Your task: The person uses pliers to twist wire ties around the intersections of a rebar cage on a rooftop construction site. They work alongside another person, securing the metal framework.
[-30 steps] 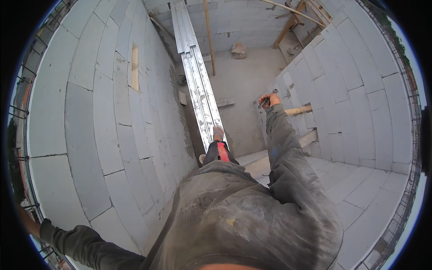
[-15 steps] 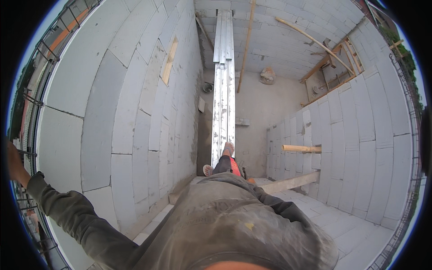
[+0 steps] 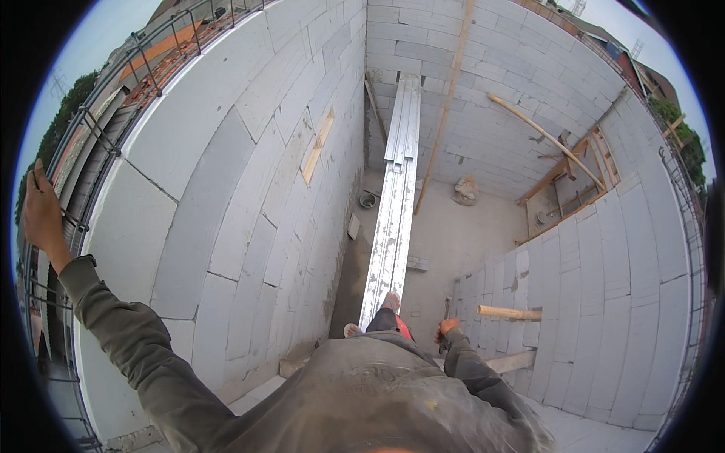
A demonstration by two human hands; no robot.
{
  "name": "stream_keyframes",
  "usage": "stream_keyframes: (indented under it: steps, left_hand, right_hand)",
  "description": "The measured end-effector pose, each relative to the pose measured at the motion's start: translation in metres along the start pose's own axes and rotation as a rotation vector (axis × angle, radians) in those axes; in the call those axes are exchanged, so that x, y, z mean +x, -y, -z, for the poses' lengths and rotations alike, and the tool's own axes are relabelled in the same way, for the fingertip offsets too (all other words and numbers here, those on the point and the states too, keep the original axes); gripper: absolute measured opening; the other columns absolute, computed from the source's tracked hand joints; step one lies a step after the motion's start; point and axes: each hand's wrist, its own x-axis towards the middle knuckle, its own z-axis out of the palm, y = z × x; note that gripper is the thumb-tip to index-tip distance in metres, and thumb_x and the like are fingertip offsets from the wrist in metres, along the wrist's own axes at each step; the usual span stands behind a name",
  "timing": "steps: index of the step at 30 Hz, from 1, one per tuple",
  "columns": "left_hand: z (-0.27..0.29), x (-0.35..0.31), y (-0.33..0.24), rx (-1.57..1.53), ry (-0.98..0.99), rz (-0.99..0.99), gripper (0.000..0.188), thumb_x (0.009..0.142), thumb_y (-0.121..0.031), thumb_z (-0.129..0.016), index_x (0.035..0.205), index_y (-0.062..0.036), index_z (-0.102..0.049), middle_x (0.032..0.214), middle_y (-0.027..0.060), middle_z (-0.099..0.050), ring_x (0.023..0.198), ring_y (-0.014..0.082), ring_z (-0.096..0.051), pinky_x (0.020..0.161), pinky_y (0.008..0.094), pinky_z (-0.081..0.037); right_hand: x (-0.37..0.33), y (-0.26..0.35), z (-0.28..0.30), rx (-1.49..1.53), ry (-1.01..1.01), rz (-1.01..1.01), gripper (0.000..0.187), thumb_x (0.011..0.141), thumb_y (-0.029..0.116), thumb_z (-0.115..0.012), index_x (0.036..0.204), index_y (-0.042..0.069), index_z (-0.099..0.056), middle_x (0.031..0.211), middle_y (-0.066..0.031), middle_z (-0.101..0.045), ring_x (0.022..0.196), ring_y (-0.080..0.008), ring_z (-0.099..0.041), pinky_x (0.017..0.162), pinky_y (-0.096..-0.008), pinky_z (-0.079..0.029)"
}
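My left hand is raised at the far left beside the steel rebar cage along the wall top. Its fingers point upward and look stretched out; whether they touch a bar is hard to see. Lower down in the middle, my right hand is closed around a slim metal hand tool, whose end sticks up above the fist. The tool's exact kind is too small to make out. One of my feet stands on a long plank of silvery metal channels; the other foot shows beside it.
Walls of pale blocks rise on the left and right. The metal plank slopes away to the far wall, beside an upright wooden pole. A bucket and a sack sit on the floor far below. A bamboo pole juts from the right wall.
The view has tilted up and turned, so more of the left wall top shows. My left hand has come fully into view. My right hand has come out from beside my body, holding the tool.
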Motion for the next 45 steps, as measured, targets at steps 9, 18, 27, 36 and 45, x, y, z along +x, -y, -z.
stream_keyframes:
  steps: [9,18,27,36,45]
  left_hand:
    - [0.059,-0.024,-0.050,-0.028,-0.037,0.051,0.060,0.106,-0.063,-0.036,0.136,-0.0218,-0.066,0.116,0.0123,-0.075,0.106,0.0353,-0.072,0.086,0.0480,-0.057]
    - [0.064,-0.029,-0.056,-0.063,-0.028,0.089,0.058,0.107,-0.060,-0.036,0.136,-0.0195,-0.066,0.115,0.0131,-0.075,0.104,0.0354,-0.072,0.084,0.0481,-0.058]
    - [0.049,-0.027,-0.037,-0.027,-0.021,0.069,0.060,0.107,-0.061,-0.036,0.138,-0.0196,-0.066,0.115,0.0111,-0.076,0.103,0.0339,-0.073,0.081,0.0467,-0.059]
    - [0.042,-0.027,-0.030,0.038,-0.059,0.090,0.061,0.106,-0.063,-0.037,0.137,-0.0207,-0.067,0.121,0.0092,-0.075,0.110,0.0295,-0.072,0.089,0.0434,-0.057]
    - [0.026,-0.023,-0.009,-0.016,-0.043,0.057,0.055,0.108,-0.055,-0.038,0.146,-0.0212,-0.059,0.123,0.0070,-0.074,0.117,0.0280,-0.068,0.098,0.0404,-0.051]
  right_hand:
    - [0.049,-0.034,-0.051,-1.386,0.253,0.761,0.036,0.089,0.029,-0.061,0.109,0.002,-0.075,0.095,-0.0265,-0.073,0.092,-0.0386,-0.074,0.082,-0.0460,-0.059]
    - [0.030,-0.025,-0.013,-1.582,0.325,0.750,0.031,0.092,0.020,-0.062,0.110,-0.001,-0.074,0.099,-0.0253,-0.074,0.095,-0.0376,-0.074,0.082,-0.0461,-0.058]
    - [-0.025,-0.001,-0.022,-0.377,0.103,-0.002,0.028,0.097,0.014,-0.054,0.096,-0.011,-0.067,0.080,-0.0220,-0.070,0.061,-0.0348,-0.070,0.053,-0.0489,-0.060]
    - [0.074,-0.059,-0.026,-1.333,0.224,0.572,0.041,0.088,0.033,-0.068,0.107,-0.002,-0.075,0.107,-0.0270,-0.074,0.105,-0.0389,-0.072,0.090,-0.0472,-0.056]
    - [0.072,-0.024,-0.030,-1.023,0.077,0.188,0.045,0.081,0.036,-0.073,0.113,0.005,-0.076,0.114,-0.0250,-0.073,0.110,-0.0431,-0.069,0.094,-0.0490,-0.055]
